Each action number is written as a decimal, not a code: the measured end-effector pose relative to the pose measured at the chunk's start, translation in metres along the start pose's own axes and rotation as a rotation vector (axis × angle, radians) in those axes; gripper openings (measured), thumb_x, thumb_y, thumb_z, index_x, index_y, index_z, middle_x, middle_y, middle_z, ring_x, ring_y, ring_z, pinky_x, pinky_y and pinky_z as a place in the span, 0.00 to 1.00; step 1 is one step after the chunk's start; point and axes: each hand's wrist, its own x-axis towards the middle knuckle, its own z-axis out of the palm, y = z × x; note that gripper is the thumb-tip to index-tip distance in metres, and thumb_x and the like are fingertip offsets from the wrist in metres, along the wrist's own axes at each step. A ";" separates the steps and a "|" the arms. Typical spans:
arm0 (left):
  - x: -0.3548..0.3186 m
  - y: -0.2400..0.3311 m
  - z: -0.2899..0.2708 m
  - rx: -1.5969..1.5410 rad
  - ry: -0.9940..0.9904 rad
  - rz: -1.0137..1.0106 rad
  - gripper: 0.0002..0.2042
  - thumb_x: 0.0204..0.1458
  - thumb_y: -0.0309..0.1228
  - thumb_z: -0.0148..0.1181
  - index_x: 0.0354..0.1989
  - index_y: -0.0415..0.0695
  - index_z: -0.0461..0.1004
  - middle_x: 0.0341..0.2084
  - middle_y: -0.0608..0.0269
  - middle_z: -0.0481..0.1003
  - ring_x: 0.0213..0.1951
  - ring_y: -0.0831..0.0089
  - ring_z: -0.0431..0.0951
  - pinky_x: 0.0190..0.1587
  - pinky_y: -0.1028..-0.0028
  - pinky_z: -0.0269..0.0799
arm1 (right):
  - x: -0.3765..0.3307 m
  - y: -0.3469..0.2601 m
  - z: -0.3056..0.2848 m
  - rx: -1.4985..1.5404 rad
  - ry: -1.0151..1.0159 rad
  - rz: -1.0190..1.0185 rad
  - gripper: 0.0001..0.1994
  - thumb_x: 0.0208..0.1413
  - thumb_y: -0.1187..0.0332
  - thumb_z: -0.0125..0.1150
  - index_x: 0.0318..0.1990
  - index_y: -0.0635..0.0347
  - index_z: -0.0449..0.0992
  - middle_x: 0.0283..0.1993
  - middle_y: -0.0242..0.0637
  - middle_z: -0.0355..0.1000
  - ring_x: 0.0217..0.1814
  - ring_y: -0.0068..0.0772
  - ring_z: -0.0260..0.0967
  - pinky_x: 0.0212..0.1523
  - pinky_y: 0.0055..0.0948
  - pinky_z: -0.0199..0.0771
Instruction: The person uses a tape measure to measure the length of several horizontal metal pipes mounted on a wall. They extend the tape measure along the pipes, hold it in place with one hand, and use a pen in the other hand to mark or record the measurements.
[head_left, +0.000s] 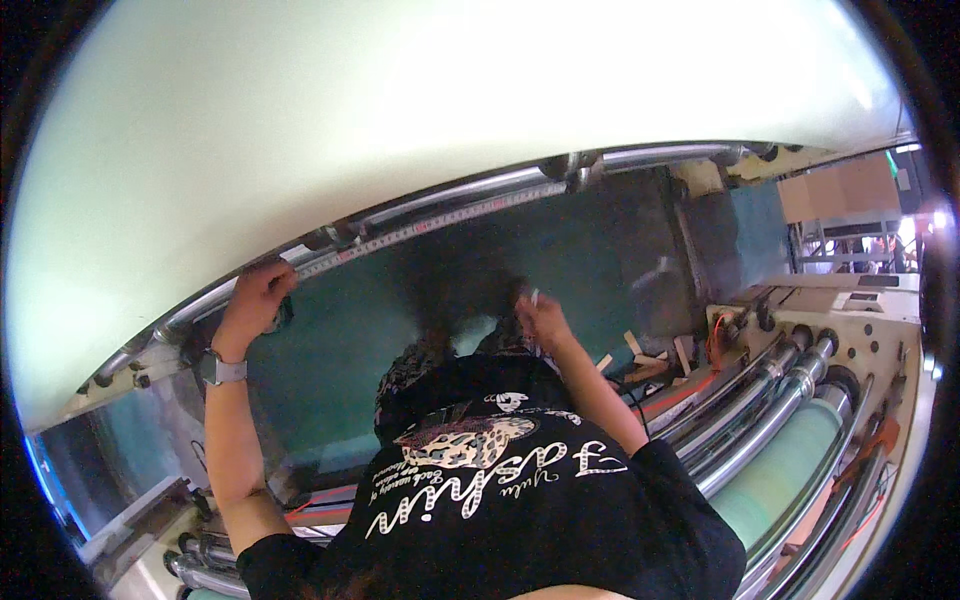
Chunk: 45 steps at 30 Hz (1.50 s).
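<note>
While the left hand (258,298) curls its fingers tight around the long metal bar (440,205) that carries a measuring strip along the machine's top edge, the right hand (543,318) hovers lower over the green floor (610,250), pinching a small white stick (534,297) between closed fingertips.

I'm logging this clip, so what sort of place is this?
Likely a factory floor at a film or web-processing machine: long polished steel rollers, a pale green roll of sheet, and a wide white sheet over a steel bar gripped by the left hand.
</note>
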 end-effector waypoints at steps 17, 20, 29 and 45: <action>0.035 0.004 0.031 0.043 0.246 0.127 0.05 0.47 0.28 0.52 0.28 0.39 0.69 0.15 0.53 0.67 0.16 0.69 0.64 0.20 0.73 0.57 | 0.081 -0.179 0.002 0.342 0.272 -0.850 0.04 0.48 0.71 0.57 0.28 0.56 0.67 0.17 0.25 0.59 0.16 0.15 0.53 0.14 0.16 0.51; 0.033 0.004 0.026 0.014 0.215 0.120 0.05 0.47 0.27 0.52 0.28 0.38 0.69 0.14 0.55 0.66 0.16 0.71 0.62 0.20 0.74 0.57 | 0.087 -0.175 0.000 0.328 0.249 -0.897 0.04 0.48 0.70 0.57 0.27 0.55 0.67 0.17 0.24 0.59 0.16 0.14 0.53 0.14 0.16 0.51; 0.033 0.003 0.019 0.135 0.246 0.123 0.07 0.47 0.31 0.52 0.27 0.40 0.70 0.19 0.49 0.69 0.22 0.56 0.69 0.24 0.67 0.62 | 0.075 -0.182 0.007 0.262 0.311 -0.857 0.04 0.48 0.70 0.56 0.26 0.54 0.66 0.18 0.23 0.60 0.18 0.13 0.53 0.16 0.16 0.50; 0.035 -0.005 0.023 0.251 0.308 0.143 0.09 0.47 0.35 0.51 0.25 0.42 0.70 0.17 0.49 0.68 0.23 0.53 0.69 0.25 0.63 0.63 | 0.086 -0.178 -0.007 0.214 0.150 -0.863 0.04 0.50 0.70 0.55 0.29 0.56 0.67 0.24 0.28 0.65 0.19 0.15 0.53 0.18 0.15 0.52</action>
